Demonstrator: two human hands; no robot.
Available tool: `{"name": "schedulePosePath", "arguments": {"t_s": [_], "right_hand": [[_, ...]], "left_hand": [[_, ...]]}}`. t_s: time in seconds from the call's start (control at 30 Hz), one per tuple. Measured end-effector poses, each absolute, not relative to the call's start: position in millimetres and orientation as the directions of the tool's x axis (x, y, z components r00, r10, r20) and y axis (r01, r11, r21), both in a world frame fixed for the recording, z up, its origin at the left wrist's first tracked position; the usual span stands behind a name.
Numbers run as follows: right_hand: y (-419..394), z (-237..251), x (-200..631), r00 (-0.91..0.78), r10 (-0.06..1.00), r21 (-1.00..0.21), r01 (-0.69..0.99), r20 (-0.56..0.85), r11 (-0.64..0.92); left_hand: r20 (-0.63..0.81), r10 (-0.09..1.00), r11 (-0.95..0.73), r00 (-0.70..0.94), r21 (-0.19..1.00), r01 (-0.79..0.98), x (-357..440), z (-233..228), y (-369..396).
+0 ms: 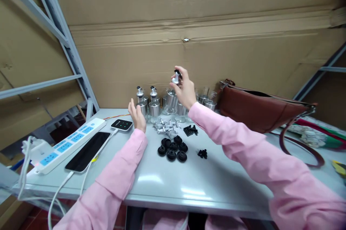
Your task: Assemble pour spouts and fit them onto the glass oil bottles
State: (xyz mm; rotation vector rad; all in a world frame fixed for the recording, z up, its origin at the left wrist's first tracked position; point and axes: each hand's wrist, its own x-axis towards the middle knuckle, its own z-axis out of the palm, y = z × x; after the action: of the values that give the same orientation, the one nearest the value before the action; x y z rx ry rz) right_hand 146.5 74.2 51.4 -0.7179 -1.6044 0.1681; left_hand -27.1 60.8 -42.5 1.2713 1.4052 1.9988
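Right hand (186, 91) grips a spout cap (176, 77) above an open jar (171, 100). Left hand (137, 115) is released, fingers spread, beside two capped jars (148, 104). Jar contents cannot be told.

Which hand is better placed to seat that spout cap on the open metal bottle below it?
Right. The right hand already pinches the spout cap directly above the open metal bottle. The left hand is open, empty, nearer the capped bottles.
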Motion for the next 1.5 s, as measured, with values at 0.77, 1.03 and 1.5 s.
{"name": "schedulePosePath", "arguments": {"t_s": [0.77, 1.03, 1.5], "right_hand": [[120.9, 19.4, 138.7, -0.291, 0.707, -0.447, 0.607, 0.644, 0.657], [74.7, 28.8, 154.4, -0.245, 0.627, -0.39, 0.604, 0.739, 0.695], [-20.7, -23.9, 203.7, -0.398, 0.494, -0.182, 0.606, 0.773, 0.774]], "left_hand": [[0.214, 0.859, -0.228, -0.464, 0.973, 0.026, -28.1, -61.8, 75.4], [0.18, 0.855, -0.151, -0.487, 0.984, 0.097, -21.9, -56.8, 67.9], [0.644, 0.637, -0.662, 0.425, 0.175, 0.729, -8.1, -46.0, 26.1]]}}
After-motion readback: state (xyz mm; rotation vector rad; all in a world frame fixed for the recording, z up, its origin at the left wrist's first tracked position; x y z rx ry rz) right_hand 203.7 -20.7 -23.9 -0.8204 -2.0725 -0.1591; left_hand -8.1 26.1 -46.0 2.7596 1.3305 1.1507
